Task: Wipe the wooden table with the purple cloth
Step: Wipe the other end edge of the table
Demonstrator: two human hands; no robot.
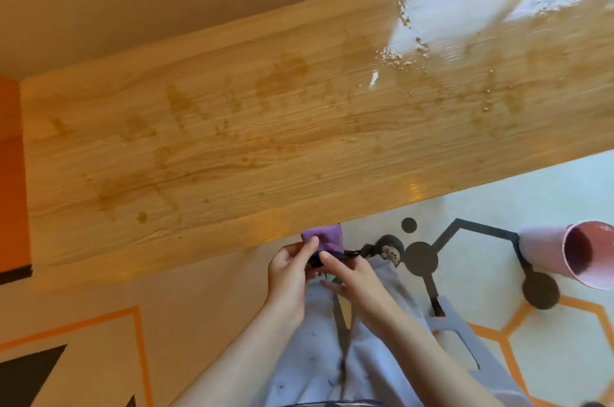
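Much hidden or cut off: wooden table [299,127] running out of frame at the right, far end lost in white glare at upper right; purple cloth [324,238] mostly tucked under the table's near edge, only a bunched corner showing at lower centre. Dark small item between the fingers too blurred to name. Whole frame softly smeared.

Table a long pale plank with streaky grain, crossing the frame on a slant from left to upper right, blotched with darker damp-looking patches and dotted with crumbs [407,37] near the glare. Floor [548,356] below pale, painted with orange hexagon outlines, grey lines and dark round dots; orange and black shapes at lower left. Orange panel [11,167] along the left edge.

Grey trousers [365,356] filling bottom centre, flecked with small dark marks. Pink cup [571,255] at right edge, lying on its side, mouth toward the viewer, dark inside, cut by the frame.

Left hand [287,273] curled, thumb and fingers pinching the cloth's lower edge. Right hand [354,277] just beside it, fingers bent toward the same dark item; closed grip or not, cannot tell.
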